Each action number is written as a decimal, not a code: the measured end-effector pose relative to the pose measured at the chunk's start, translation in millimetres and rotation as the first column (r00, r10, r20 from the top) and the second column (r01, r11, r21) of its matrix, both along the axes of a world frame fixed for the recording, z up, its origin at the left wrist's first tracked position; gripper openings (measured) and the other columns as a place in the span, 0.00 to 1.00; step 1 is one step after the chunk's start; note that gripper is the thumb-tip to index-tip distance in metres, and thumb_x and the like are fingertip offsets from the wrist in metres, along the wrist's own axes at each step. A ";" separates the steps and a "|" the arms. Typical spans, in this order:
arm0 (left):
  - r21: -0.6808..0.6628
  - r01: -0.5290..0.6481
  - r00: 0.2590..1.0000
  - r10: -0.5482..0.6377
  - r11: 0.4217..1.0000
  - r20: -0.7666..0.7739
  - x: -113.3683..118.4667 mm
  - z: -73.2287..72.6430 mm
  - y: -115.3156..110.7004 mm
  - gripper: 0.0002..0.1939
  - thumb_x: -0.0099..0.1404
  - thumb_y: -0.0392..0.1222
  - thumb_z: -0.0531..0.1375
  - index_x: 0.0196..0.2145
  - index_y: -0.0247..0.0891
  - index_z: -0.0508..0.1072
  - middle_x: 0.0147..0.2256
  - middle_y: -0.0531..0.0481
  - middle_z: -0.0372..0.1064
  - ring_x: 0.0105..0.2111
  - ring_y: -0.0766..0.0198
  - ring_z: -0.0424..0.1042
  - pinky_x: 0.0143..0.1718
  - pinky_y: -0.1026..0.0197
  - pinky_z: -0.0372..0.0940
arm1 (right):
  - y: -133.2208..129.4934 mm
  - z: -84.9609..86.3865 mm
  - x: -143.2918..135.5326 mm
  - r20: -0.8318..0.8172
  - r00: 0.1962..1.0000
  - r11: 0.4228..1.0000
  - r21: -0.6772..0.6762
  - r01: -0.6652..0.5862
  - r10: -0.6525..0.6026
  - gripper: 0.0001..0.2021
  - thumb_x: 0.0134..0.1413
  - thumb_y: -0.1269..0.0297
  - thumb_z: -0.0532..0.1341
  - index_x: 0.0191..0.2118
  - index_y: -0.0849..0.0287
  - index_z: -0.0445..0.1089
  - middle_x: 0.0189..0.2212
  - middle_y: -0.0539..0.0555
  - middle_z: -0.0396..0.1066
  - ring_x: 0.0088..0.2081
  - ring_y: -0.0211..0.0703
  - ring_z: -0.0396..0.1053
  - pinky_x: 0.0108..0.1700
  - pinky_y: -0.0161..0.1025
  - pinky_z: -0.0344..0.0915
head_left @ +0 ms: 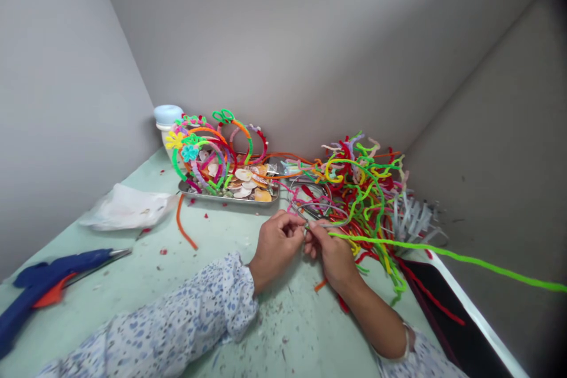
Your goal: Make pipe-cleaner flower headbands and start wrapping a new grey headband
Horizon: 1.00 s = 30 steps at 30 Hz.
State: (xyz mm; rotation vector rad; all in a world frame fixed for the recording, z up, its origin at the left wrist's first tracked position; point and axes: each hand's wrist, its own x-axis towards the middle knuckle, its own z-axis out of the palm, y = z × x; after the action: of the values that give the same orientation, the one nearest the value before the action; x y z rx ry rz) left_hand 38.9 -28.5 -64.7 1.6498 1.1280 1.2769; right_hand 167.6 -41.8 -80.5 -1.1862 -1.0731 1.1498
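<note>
My left hand point(275, 248) and my right hand point(333, 255) meet above the middle of the table, fingertips pinched close together. Between them is the end of a thin grey wire loop point(334, 212), whose curve rises just behind my right fingers. A long bright green fuzzy stem point(447, 254) runs from my right hand out to the right edge of the view. Its near end is hidden among my fingers. Which fingers press on the wire and which on the stem is too small to tell exactly.
Behind my hands, a metal tray point(230, 198) holds shell-like discs and colourful fuzzy hoops. Tangled fuzzy stems point(367, 189) lie to the right, near a black panel point(443, 313). At left are a blue glue gun point(57, 271), a plastic bag point(128, 208) and a lidded jar point(168, 116).
</note>
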 end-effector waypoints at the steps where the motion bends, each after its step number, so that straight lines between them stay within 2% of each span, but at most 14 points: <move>1: 0.037 0.003 1.000 -0.002 0.999 -0.024 -0.8 -0.7 0.2 0.08 0.57 0.33 0.56 0.32 0.34 0.75 0.28 0.51 0.65 0.23 0.71 0.63 0.25 0.67 0.58 | 0.6 -1.7 0.1 -0.010 1.000 1.000 -0.002 -0.002 0.002 0.15 0.52 0.53 0.59 0.23 0.59 0.65 0.15 0.47 0.65 0.17 0.33 0.61 0.19 0.30 0.57; 8: 0.253 0.057 0.984 -0.011 0.966 -0.180 -7.2 4.3 -0.9 0.10 0.59 0.32 0.55 0.34 0.37 0.76 0.29 0.49 0.68 0.29 0.68 0.66 0.32 0.66 0.61 | -1.0 -3.7 -2.3 -0.110 0.994 1.000 -0.015 -0.009 0.007 0.18 0.51 0.52 0.60 0.21 0.61 0.67 0.15 0.49 0.65 0.17 0.33 0.61 0.19 0.30 0.55; 14: 0.329 0.116 0.945 -0.002 0.937 -0.327 -11.7 6.0 -0.8 0.12 0.61 0.35 0.54 0.36 0.40 0.77 0.31 0.47 0.69 0.32 0.65 0.68 0.35 0.64 0.61 | -3.7 2.2 -6.4 -0.154 0.988 0.999 -0.037 0.014 -0.020 0.16 0.51 0.53 0.61 0.21 0.61 0.67 0.15 0.48 0.65 0.16 0.33 0.60 0.18 0.30 0.54; 17: 0.342 0.148 0.936 -0.020 0.928 -0.351 -11.6 6.1 -0.3 0.11 0.61 0.35 0.55 0.37 0.40 0.77 0.32 0.47 0.69 0.32 0.64 0.68 0.35 0.64 0.61 | -3.7 3.9 -7.3 -0.167 0.985 0.999 -0.044 0.025 -0.032 0.16 0.50 0.54 0.61 0.21 0.61 0.66 0.15 0.47 0.63 0.16 0.32 0.59 0.18 0.29 0.53; 21: 0.257 0.113 0.974 -0.055 0.960 -0.221 -9.5 8.4 0.3 0.11 0.61 0.35 0.55 0.36 0.39 0.76 0.32 0.47 0.69 0.32 0.65 0.67 0.35 0.65 0.61 | -2.9 4.6 -5.6 -0.145 0.987 0.998 -0.026 0.061 -0.064 0.14 0.50 0.54 0.62 0.24 0.60 0.66 0.18 0.47 0.65 0.17 0.32 0.60 0.18 0.29 0.55; 25: 0.118 0.055 0.995 -0.044 0.991 -0.090 -8.1 9.5 1.7 0.12 0.62 0.38 0.54 0.41 0.37 0.73 0.32 0.49 0.69 0.30 0.66 0.66 0.33 0.65 0.60 | -2.7 4.2 -2.5 -0.028 0.994 0.995 0.006 0.102 -0.102 0.15 0.50 0.52 0.62 0.25 0.59 0.66 0.18 0.47 0.66 0.18 0.33 0.62 0.20 0.30 0.57; 27: 0.019 0.046 0.999 -0.045 0.999 -0.024 -7.5 8.4 2.9 0.11 0.63 0.41 0.53 0.37 0.36 0.73 0.29 0.50 0.68 0.28 0.67 0.65 0.30 0.65 0.59 | -3.2 5.2 -2.0 0.023 0.994 0.994 0.009 0.111 -0.111 0.15 0.50 0.50 0.61 0.26 0.59 0.66 0.18 0.48 0.67 0.19 0.34 0.63 0.20 0.31 0.58; 30: -0.147 0.089 0.995 -0.080 0.985 0.063 -5.3 6.5 5.5 0.15 0.63 0.46 0.52 0.27 0.35 0.71 0.21 0.53 0.64 0.21 0.69 0.61 0.24 0.66 0.55 | -5.0 9.6 -3.0 0.082 0.992 0.996 0.012 0.092 -0.093 0.16 0.51 0.49 0.59 0.26 0.58 0.65 0.17 0.47 0.66 0.18 0.34 0.62 0.21 0.32 0.58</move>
State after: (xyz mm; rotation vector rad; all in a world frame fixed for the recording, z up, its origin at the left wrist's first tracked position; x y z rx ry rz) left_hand 33.6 -23.1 -58.2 1.5252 1.0808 1.1499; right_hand 164.5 -46.8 -70.8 -1.2731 -1.0730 1.0317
